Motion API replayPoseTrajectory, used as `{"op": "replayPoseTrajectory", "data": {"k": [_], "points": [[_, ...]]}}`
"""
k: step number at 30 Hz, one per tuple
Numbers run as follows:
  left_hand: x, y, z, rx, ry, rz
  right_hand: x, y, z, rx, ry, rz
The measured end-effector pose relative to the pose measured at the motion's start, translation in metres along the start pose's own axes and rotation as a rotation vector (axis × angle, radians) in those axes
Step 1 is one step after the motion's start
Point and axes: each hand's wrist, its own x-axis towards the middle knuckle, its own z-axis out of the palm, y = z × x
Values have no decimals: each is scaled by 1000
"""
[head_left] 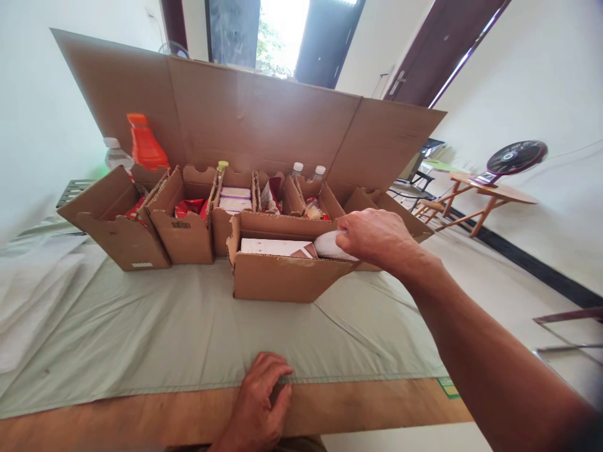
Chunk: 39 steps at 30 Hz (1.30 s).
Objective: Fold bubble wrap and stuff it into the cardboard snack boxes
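A cardboard box [282,279] stands lengthwise on the cloth in front of the row of other boxes. Inside it lie a flat white carton [271,247] and, at its right end, a whitish rounded bundle [332,245]. My right hand [374,235] reaches over that end, its fingers closed on the bundle; the fingertips are partly hidden. My left hand [264,398] rests at the table's front edge, fingers loosely bent, thumb apart, with nothing in it.
Several upright cardboard boxes [183,242] hold red packets and purple-white packs. Behind them stand an orange bottle [147,144], clear bottles and a tall cardboard panel [259,119]. White sheeting [32,307] lies at left. A fan [513,157] sits on a side table.
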Motion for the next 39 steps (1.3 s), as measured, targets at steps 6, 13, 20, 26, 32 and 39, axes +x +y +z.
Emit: {"op": "replayPoseTrajectory", "data": {"k": [6, 13, 20, 26, 32, 39], "points": [[-1, -1, 1, 5, -2, 5, 19, -15, 9, 24, -44, -92], [2, 1, -2, 19, -3, 56, 38, -16, 9, 101, -149, -199], [3, 2, -1, 33, 16, 112, 35, -20, 20, 132, -253, -227], [4, -1, -1, 37, 10, 147, 38, -28, 28, 167, -272, -217], [7, 3, -3, 47, 2, 145, 43, -30, 36, 219, -271, -186], [-7, -13, -6, 12, 39, 6, -1, 1, 25, 379, 29, -42]]}}
